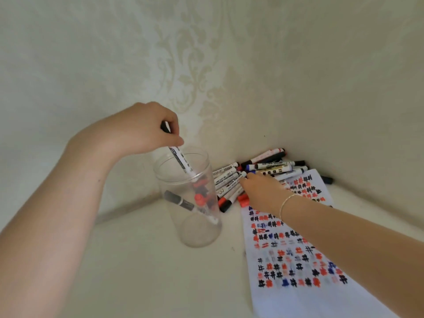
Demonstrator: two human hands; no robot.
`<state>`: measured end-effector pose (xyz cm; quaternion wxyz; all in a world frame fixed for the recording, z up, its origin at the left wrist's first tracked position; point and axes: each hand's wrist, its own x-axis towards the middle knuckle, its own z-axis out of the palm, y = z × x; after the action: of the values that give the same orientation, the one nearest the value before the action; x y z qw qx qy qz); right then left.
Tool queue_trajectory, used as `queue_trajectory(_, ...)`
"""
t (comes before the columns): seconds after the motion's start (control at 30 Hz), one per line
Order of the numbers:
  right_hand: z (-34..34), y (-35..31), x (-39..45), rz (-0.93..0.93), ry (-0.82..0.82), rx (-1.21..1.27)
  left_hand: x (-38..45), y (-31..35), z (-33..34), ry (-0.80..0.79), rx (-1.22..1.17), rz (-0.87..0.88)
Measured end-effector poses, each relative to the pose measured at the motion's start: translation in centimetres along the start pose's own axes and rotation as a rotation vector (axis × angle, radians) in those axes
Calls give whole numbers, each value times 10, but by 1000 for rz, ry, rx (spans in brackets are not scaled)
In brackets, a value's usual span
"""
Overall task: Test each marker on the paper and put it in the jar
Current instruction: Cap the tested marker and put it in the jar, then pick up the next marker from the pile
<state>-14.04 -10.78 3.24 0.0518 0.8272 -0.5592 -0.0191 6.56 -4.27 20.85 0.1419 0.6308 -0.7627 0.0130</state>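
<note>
The paper [298, 260] carries rows of hand-drawn "井"-like hash marks in black, red and blue; print on the marker barrels [229, 180] is too small to read.

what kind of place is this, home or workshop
Probably a home: damask-patterned wallpaper meets in a corner over a plain pale surface, with only loose markers and a sheet of paper.

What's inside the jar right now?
Inside the clear jar lie a black-capped marker and red-capped markers. The left hand lowers another marker through the mouth. Overlap and glare hide the exact count.
</note>
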Motion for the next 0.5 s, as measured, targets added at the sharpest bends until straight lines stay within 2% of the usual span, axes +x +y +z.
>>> queue_trajectory(0.2,7,4,15,49,-37,21,19,10,22,-344,143,4)
queue_trajectory(0.3,7,7,21,45,-85,62,28,12,32,-496,115,-55)
queue_trajectory(0.43,9,11,27,55,-115,99,32,10,37,-569,53,-102)
queue_trajectory(0.5,8,12,27,53,-129,113,30,10,33,-546,25,-119)
